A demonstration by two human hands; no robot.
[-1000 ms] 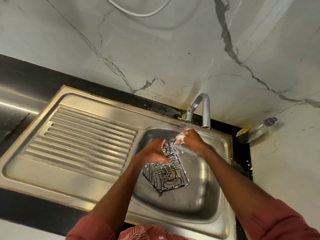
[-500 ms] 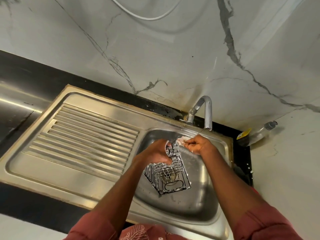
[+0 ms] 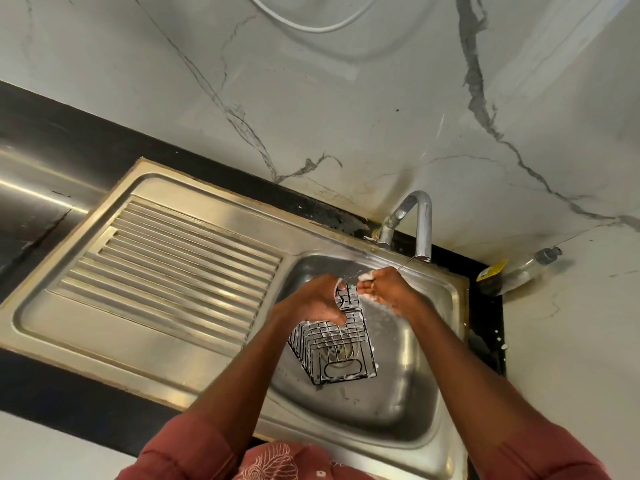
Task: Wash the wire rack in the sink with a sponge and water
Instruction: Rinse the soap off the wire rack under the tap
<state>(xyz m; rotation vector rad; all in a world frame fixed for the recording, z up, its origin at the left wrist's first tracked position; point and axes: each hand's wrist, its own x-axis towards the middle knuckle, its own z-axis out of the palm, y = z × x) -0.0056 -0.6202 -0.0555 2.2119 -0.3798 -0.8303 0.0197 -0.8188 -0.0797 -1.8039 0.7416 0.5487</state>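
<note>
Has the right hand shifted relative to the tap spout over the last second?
Yes. The right hand has slid slightly rightward and now sits just below the tap spout, soapy at the wire rack top.

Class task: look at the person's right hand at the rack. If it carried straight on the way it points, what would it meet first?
The right hand points left toward the wire rack; it would likely meet the rack's soapy top edge first, then the left hand behind it. Depth is unclear.

Black wire rack (image 3: 334,344), soapy, tilted over the steel sink (image 3: 388,417) basin
</note>
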